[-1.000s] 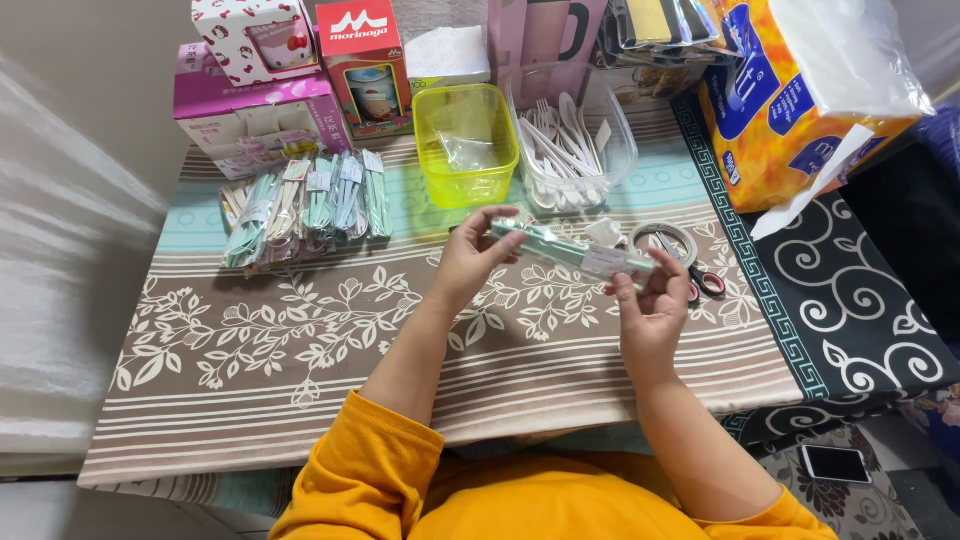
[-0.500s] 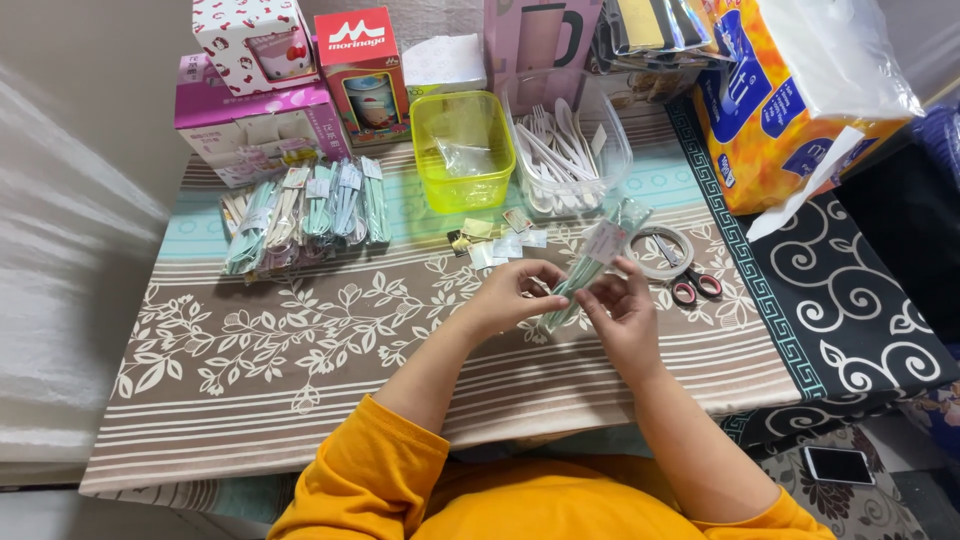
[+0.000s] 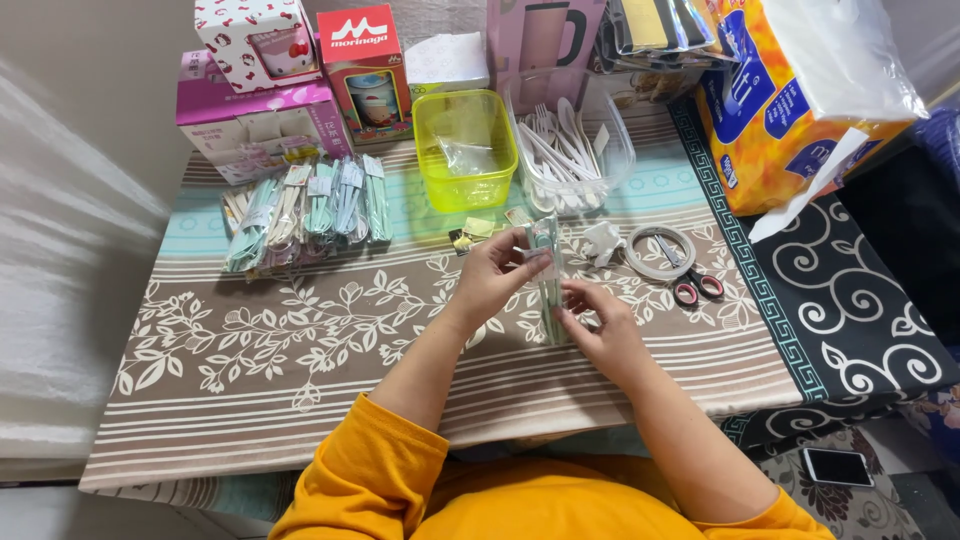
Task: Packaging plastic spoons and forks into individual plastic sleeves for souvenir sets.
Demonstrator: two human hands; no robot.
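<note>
The work in hand appears to be the making-up of a slim packet (image 3: 549, 285) of pale green cutlery in a clear sleeve. It stands almost on end just above the surface (image 3: 250, 350), between the two hands and a little in front of the clear tub (image 3: 615, 150) of loose white plastic forks and spoons.

The step looks like the closing of the packet's upper end. The left hand (image 3: 495, 278) has its fingers (image 3: 522, 243) curled narrowly round the top of the sleeve, thumb and forefinger pinched on it where a small white label or flap sits. The right hand (image 3: 603, 322) is lower, its fingers (image 3: 572, 293) half closed and touching the packet's lower part to steady it. Whether they grip it or only rest against it cannot be told.

Judging from this, the next move calls for a firm pinch at the top while the flap is pressed flat, with the lower hand stopping the sleeve from twisting.

A row of similar finished packets (image 3: 310, 205) lies to the left, well apart from the hands. A yellow tub (image 3: 440, 165) stands behind, with small labels (image 3: 476, 228) just in front of it. A tape roll (image 3: 660, 252) and red-handled scissors (image 3: 697, 286) lie near the right hand, untouched.
</note>
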